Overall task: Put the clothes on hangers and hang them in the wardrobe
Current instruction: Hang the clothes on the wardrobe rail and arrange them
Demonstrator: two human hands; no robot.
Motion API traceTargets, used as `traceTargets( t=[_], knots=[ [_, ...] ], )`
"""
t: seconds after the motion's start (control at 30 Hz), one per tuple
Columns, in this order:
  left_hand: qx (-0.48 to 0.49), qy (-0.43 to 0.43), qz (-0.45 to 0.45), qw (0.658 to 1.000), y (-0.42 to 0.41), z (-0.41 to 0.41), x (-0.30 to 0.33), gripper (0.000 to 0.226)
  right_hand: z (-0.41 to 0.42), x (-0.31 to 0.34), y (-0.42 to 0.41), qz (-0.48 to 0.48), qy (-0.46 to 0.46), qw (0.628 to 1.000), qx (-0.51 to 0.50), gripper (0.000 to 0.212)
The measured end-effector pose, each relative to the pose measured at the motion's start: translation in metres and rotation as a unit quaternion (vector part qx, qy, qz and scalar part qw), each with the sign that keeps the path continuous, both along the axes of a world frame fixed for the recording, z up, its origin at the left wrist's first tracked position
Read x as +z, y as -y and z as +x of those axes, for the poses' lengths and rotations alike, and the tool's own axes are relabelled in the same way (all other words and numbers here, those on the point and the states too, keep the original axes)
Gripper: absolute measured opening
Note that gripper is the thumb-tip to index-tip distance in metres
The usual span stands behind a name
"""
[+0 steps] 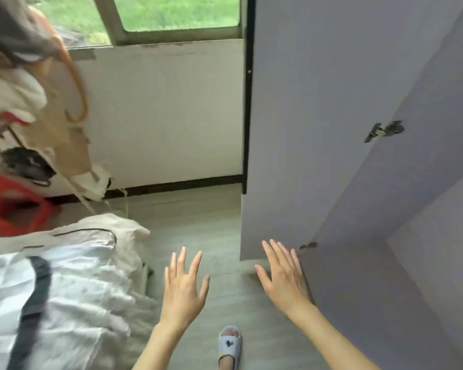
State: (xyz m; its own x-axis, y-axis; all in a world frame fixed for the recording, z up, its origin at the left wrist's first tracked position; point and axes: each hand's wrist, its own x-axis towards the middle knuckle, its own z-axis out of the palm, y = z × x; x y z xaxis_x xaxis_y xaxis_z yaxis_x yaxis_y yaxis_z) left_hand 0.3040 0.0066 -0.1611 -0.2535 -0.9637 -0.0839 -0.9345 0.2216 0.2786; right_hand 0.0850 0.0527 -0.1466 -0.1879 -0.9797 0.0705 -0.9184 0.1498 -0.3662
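Clothes (64,284) lie in a pale, crumpled heap on the bed at the lower left of the frame, with a dark strap or trim running across the white fabric. The wardrobe (318,129) fills the right half of the frame; its door stands swung open, and a metal hinge (385,130) shows at right of centre. No hanger can be identified with certainty; an orange curved item hangs among bags and garments at the upper left, too blurred to name.

Both hands are empty. The left hand (183,287) hovers at lower centre above the floor, fingers spread and holding nothing. The right hand (284,276) is likewise splayed, just beside the lower edge of the wardrobe door; contact with the panel cannot be confirmed.

Step in hand, as judged: collecting the next garment from the bed. Recommended procedure:
1. Turn toward the heap at lower left.
2. Lift one garment only, taking it at the shoulders or collar so that it falls straight.
3. Separate it from the dark strap before lifting, to avoid dragging neighbouring items onto the floor.
4. Keep the wardrobe door fully open to leave the opening unobstructed.

Writing and brands: none is legible. The slipper (229,343) at bottom centre carries a small dark motif, not readable as text.
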Motion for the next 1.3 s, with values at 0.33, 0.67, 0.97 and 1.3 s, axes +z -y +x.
traceTargets(
  t=[0.33,0.67,0.97,1.3],
  knots=[
    [0.335,-0.056,-0.041,0.94,-0.099,0.184,0.022,0.061,0.204,0.018,0.032,-0.003,0.075,0.938,0.34,0.054],
    [0.453,-0.062,0.045,0.888,-0.176,0.303,0.002,0.059,0.371,0.007,-0.003,0.033,0.062,0.878,0.474,0.053],
    [0.501,-0.093,0.01,0.861,-0.199,0.458,0.006,0.059,0.53,0.012,0.002,0.053,0.06,0.843,0.532,0.052],
    [0.552,-0.141,-0.012,0.822,-0.155,0.589,0.004,0.051,0.679,0.019,0.107,0.016,0.052,0.815,0.576,0.039]
  ],
)
